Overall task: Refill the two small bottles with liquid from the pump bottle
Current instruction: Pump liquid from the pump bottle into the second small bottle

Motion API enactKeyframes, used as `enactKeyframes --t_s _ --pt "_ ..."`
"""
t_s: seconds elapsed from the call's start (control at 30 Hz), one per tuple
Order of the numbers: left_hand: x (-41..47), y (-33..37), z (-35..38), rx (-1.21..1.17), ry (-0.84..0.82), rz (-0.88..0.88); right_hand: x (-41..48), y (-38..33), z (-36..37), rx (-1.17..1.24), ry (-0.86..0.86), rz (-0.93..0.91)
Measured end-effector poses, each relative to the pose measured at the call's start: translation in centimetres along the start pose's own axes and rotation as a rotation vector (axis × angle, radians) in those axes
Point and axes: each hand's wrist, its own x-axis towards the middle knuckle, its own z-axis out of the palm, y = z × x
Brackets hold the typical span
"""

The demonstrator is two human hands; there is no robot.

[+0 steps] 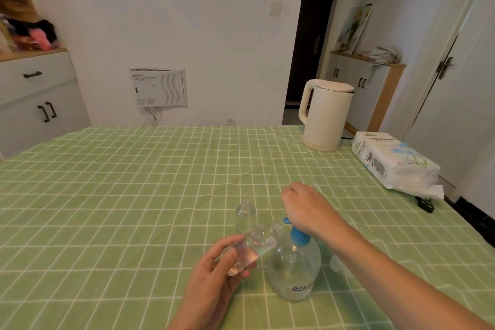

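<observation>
A clear pump bottle (pixel 294 265) with a blue pump head stands on the green checked tablecloth near the front. My right hand (pixel 305 206) rests palm-down on the pump head. My left hand (pixel 211 284) holds a small clear bottle (pixel 254 246) tilted, its mouth up against the blue nozzle. A second small clear bottle (pixel 245 215) stands upright just behind the held one. Something small and clear (pixel 338 262) lies to the right of the pump bottle, partly hidden by my right forearm.
A cream electric kettle (pixel 325 115) stands at the table's back right. A white tissue pack (pixel 393 161) lies near the right edge, with a black plug (pixel 426 205) beside it. Cabinets stand against the left and right walls beyond the table.
</observation>
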Motion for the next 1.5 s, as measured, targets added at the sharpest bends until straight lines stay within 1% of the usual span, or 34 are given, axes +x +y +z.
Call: enactKeyframes --t_s 0.17,0.33,0.6,0.77,1.03,1.5 --pt "-0.1 0.1 0.4 0.008 0.008 0.001 -0.5 -0.1 0.2 -0.037 -0.026 0.006" --pt "-0.3 0.4 0.3 0.019 0.008 -0.007 -0.3 -0.1 -0.3 0.053 -0.039 0.005" --pt "-0.6 0.3 0.5 -0.003 -0.001 -0.011 -0.1 -0.1 -0.2 0.087 -0.031 -0.003" --pt "-0.6 0.3 0.7 -0.004 0.001 -0.019 -0.5 0.0 0.2 -0.010 -0.031 0.007" --pt "-0.7 0.5 0.8 -0.030 0.008 -0.025 -0.2 -0.5 -0.4 -0.029 -0.018 -0.020" --pt "-0.6 0.6 0.9 -0.057 0.037 -0.025 -0.2 -0.1 -0.1 -0.043 -0.028 -0.007"
